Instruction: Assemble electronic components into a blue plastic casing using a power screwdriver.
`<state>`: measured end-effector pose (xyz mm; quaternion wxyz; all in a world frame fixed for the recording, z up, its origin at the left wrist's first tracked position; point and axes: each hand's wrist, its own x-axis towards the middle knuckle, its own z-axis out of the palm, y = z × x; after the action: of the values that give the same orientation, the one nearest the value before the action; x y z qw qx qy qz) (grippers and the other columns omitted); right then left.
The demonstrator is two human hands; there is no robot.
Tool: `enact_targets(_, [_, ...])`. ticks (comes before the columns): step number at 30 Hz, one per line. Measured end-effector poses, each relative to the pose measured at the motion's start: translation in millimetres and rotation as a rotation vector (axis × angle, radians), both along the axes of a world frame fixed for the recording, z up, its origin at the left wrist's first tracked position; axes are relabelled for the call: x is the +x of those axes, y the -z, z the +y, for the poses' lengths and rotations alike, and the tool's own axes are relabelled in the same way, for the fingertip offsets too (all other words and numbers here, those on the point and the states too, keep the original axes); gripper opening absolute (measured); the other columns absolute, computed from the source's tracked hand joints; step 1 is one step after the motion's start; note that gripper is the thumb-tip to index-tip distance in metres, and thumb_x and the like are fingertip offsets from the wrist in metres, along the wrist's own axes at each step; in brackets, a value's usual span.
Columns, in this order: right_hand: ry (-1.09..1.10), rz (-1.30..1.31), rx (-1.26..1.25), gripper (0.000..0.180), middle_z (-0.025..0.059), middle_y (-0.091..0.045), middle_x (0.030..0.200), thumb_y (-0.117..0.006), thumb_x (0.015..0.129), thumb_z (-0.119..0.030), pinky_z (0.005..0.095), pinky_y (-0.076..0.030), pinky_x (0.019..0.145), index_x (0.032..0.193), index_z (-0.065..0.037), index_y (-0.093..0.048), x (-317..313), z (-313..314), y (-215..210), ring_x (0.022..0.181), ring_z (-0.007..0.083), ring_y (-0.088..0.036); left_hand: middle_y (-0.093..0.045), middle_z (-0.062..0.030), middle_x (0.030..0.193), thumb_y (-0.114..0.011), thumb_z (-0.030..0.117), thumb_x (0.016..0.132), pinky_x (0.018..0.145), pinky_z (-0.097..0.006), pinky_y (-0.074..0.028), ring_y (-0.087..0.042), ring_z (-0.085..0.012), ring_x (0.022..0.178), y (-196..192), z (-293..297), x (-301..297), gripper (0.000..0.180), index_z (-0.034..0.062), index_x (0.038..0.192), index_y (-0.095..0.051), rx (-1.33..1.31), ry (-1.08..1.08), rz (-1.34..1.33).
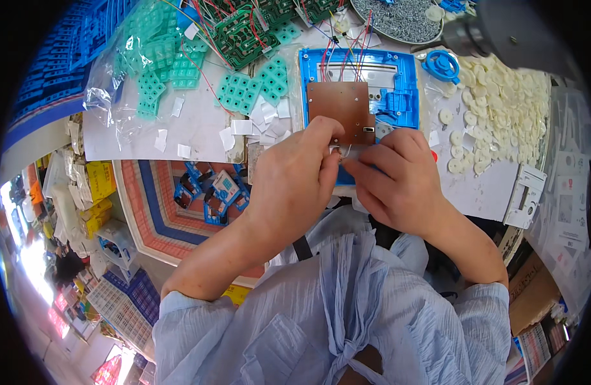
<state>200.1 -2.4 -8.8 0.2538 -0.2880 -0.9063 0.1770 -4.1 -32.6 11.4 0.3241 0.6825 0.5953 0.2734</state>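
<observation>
The brown circuit board point(340, 106) lies over the middle of the blue casing point(412, 77). It looks light and stiff, probably brittle if bent, so its side edges seem the safest hold; the thin wires point(326, 63) at the casing's far end look limp and easily torn loose. At the casing's near end, the left hand point(292, 167) has its index finger on the board's lower edge, and the right hand point(401, 176) bunches its fingertips just beside; I cannot tell whether either pinches the board or the small pale piece there. Left of the casing lie soft-looking teal keypad sheets point(239, 94); right of it, cream discs point(501, 109).
</observation>
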Motion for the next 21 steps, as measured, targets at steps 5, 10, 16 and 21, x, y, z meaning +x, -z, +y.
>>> enact_targets(5, [0.013, -0.042, -0.006, 0.037, 0.0009, -0.061, 0.093, -0.078, 0.067, -0.019, 0.0406, -0.046, 0.086, 0.101, -0.008, -0.075, -4, 0, -3, 0.092, 0.0233, -0.057, -0.065, -0.0068, 0.074, -0.069, -0.003, 0.088, 0.054, -0.03, -0.046, -0.061, -0.0151, 0.056, -2, 1, 2, 0.027, 0.0039, 0.113, -0.061, -0.015, -0.016, 0.004])
enact_targets(10, [0.016, -0.125, -0.004, 0.035, 0.0026, -0.059, 0.091, -0.078, 0.07, -0.019, 0.0409, -0.045, 0.086, 0.103, -0.005, -0.075, -7, -3, -6, 0.093, 0.0238, -0.056, -0.064, -0.0061, 0.074, -0.07, -0.004, 0.088, 0.054, -0.029, -0.046, -0.06, -0.0136, 0.057, -3, 1, 1, 0.027, 0.0034, 0.113, -0.061, -0.025, -0.012, 0.02])
enact_targets(16, [0.019, -0.173, -0.034, 0.033, 0.0043, -0.058, 0.09, -0.078, 0.072, -0.018, 0.0412, -0.045, 0.087, 0.102, -0.003, -0.074, -10, -3, -14, 0.093, 0.0242, -0.057, -0.064, -0.0018, 0.078, -0.07, -0.004, 0.091, 0.058, -0.022, -0.046, -0.06, -0.0044, 0.067, -4, -8, -10, 0.027, 0.003, 0.115, -0.061, -0.286, -0.159, -0.317])
enact_targets(21, [0.015, -0.174, -0.029, 0.033, 0.0045, -0.059, 0.09, -0.077, 0.073, -0.018, 0.041, -0.046, 0.087, 0.102, -0.003, -0.074, -9, -4, -16, 0.093, 0.0242, -0.057, -0.065, -0.0025, 0.085, -0.071, -0.003, 0.092, 0.063, -0.02, -0.048, -0.06, -0.0034, 0.073, -9, -28, -29, 0.028, 0.0021, 0.117, -0.061, -0.129, -0.416, -0.424])
